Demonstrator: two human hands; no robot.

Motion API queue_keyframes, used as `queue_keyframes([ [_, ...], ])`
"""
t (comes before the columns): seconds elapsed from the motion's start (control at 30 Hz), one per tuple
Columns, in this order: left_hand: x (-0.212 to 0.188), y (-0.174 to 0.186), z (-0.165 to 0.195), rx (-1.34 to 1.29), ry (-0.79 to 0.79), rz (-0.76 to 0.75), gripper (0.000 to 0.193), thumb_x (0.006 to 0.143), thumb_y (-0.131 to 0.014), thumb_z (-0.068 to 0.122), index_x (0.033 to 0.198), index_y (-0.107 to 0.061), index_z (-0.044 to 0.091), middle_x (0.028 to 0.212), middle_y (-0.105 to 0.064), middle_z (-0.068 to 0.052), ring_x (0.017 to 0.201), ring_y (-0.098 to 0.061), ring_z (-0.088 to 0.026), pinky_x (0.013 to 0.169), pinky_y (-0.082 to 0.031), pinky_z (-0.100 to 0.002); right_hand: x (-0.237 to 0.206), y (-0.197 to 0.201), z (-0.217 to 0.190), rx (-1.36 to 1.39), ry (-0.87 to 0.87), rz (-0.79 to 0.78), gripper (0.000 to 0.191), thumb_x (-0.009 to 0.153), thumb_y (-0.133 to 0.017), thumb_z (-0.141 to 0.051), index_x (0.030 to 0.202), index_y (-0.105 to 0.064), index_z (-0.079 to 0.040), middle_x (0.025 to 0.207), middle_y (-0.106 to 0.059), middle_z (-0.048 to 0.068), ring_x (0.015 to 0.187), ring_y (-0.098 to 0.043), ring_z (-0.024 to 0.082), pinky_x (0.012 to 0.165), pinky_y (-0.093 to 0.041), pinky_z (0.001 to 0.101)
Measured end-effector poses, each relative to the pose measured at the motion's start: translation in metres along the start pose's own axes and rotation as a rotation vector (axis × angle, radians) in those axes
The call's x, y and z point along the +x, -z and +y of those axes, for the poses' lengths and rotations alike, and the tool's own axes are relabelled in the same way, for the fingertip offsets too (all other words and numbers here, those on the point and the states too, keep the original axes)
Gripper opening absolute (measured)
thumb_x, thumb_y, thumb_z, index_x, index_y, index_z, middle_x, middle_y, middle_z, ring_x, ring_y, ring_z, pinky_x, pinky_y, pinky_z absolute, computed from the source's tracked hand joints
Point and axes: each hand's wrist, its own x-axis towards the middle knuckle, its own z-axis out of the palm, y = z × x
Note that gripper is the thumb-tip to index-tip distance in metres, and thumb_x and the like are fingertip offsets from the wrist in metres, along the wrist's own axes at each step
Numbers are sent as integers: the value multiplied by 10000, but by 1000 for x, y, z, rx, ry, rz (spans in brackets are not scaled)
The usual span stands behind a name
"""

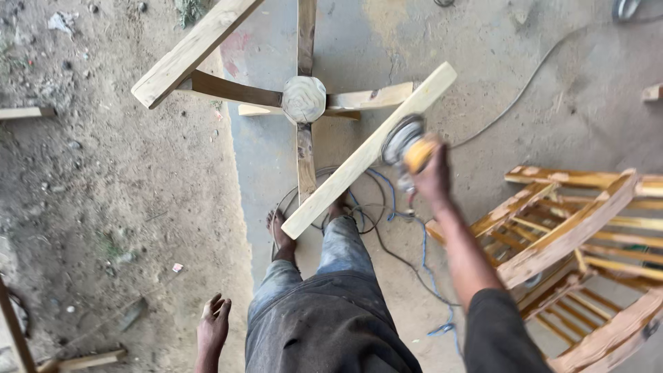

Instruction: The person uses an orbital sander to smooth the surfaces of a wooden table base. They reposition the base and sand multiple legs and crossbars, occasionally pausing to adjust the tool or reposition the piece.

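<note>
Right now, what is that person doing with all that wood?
A person stands over a wooden frame of crossed legs with slats on top. The right hand holds a yellow power grinder against the edge of one pale slat. The left hand hangs open at the side, touching nothing. Cables lie coiled on the concrete floor near the bare feet, and wooden chair frames are stacked to the right.
</note>
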Motion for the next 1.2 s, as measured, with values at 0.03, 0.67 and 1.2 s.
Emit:
queue_keyframes([
  [0.03,-2,-8,0,-2,16,10,581,959,-649,391,1442,-576,74,1340,-698,-161,1236,-668,-294,1010,-525,-423,35,19,22,-78,92,12,926,753,-968,-211,1461,-402,-23,1401,-523,223,1301,-564,410,1069,-503,510],
  [0.67,-35,-89,32,-97,99,-60,612,964,-618,418,1474,-548,87,1322,-717,-164,1199,-691,-326,1020,-516,-418,-53,-20,-148,-417,243,-595,955,688,-806,-207,1523,-358,-86,1379,-489,320,1099,-650,367,711,-629,374],
  [1.2,-27,-64,1,-530,176,148,547,993,-620,325,1458,-553,44,1303,-688,-169,1153,-673,-267,941,-521,-407,165,-62,-160,-795,219,-1216,1050,558,-948,-319,1486,-476,-180,1202,-713,164,1077,-694,325,972,-556,427],
])
